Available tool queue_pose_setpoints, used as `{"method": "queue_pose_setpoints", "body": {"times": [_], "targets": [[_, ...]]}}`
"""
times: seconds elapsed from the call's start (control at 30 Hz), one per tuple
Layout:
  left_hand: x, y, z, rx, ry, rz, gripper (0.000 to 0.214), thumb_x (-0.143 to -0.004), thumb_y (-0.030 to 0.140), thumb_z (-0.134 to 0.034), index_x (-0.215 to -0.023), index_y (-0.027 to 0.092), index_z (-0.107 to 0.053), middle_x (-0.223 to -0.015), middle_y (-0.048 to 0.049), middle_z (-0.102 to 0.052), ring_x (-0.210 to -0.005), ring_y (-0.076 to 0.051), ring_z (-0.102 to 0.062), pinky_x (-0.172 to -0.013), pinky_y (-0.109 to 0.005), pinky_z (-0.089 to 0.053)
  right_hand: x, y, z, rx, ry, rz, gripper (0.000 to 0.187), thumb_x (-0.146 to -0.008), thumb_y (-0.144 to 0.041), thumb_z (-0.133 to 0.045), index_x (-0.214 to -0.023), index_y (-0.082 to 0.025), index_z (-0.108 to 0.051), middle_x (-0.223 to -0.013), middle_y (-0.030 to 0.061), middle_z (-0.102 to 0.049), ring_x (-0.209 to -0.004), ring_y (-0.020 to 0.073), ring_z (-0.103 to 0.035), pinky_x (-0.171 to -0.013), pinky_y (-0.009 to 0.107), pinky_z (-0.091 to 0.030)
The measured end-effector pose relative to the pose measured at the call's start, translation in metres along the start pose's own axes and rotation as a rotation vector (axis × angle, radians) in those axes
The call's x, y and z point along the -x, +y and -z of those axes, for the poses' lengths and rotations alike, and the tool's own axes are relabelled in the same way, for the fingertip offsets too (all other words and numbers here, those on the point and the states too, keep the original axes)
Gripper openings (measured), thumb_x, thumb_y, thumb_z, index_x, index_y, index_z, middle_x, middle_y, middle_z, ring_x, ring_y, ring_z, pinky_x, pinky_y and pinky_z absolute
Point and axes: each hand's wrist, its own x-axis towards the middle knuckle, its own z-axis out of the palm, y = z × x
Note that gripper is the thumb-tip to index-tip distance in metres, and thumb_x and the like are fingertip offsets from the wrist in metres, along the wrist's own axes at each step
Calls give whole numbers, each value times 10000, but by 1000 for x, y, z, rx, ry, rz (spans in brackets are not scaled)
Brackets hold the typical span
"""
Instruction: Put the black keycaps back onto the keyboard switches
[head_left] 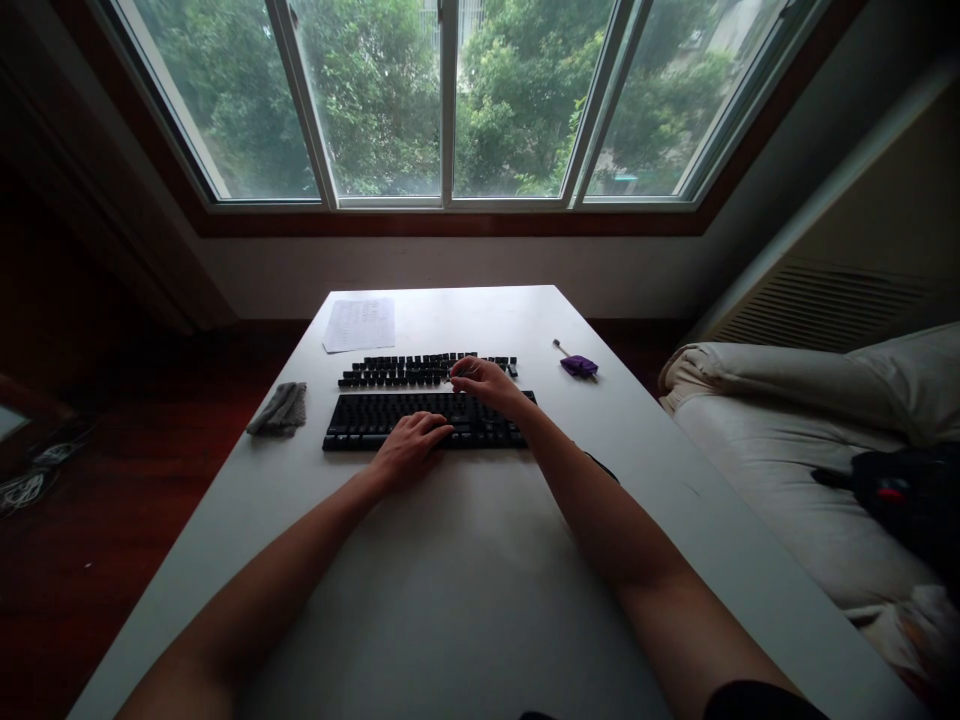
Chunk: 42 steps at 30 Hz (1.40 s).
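In the head view, the black keyboard [360, 422] is seen lying on the white table [480, 580]. The left hand [409, 447] is laid open and flat on its front edge, and the right hand [486, 383] is curled over the rows of loose keycaps [397, 370] just behind it. Whether a cap is pinched cannot be told. A cap appears to be being picked. Seating it would call for alignment over its switch and a straight press, with the board steadied.
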Motion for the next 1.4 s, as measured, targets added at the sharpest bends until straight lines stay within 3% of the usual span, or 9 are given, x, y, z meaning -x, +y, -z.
{"method": "queue_pose_setpoints", "body": {"times": [0.23,0.47,0.77,1.0,1.17,1.4], "targets": [[-1,1,-1,9,14,-28,475,-896,219,-589,-1368,256,-544,-1414,-89,-540,-1330,-282,-438,-1101,-508,-377,-4,14,2,94,53,-145,191,-884,-355,-516,-880,-177,-587,-565,-29,-574,-508,123,-531,-499,227,-382],[0,-2,-5,10,-10,-78,570,-880,227,-601,-1436,241,-480,-1484,-79,-494,-1381,-284,-403,-1141,-502,-358,-5,26,4,207,-4,-275,166,-860,-287,-489,-830,-177,-609,-563,-17,-589,-495,124,-532,-484,232,-372],[1,-1,-5,24,-27,-92,622,-875,233,-609,-1473,257,-439,-1493,-86,-483,-1388,-292,-401,-1146,-515,-360,-4,27,-2,104,-10,-395,148,-853,-236,-480,-796,-174,-602,-542,-6,-592,-475,132,-532,-456,233,-374],[1,-2,-7,13,-12,-87,588,-884,235,-590,-1456,243,-459,-1501,-95,-459,-1389,-292,-388,-1157,-504,-343,-4,28,-3,134,-25,-368,128,-827,-203,-494,-777,-174,-609,-523,-7,-601,-463,135,-544,-450,233,-386],[0,-2,-6,22,-6,-85,590,-878,219,-590,-1453,264,-463,-1490,-93,-461,-1377,-289,-397,-1146,-506,-356,-4,30,-1,118,-27,-434,149,-827,-210,-485,-757,-171,-610,-506,1,-607,-442,137,-543,-440,236,-381],[0,-3,-4,22,4,-84,556,-875,204,-592,-1421,250,-499,-1458,-101,-490,-1343,-283,-431,-1141,-493,-368,2,29,0,138,-173,-301,159,-811,-206,-485,-810,-170,-641,-547,-11,-628,-505,145,-595,-482,225,-423]]}}
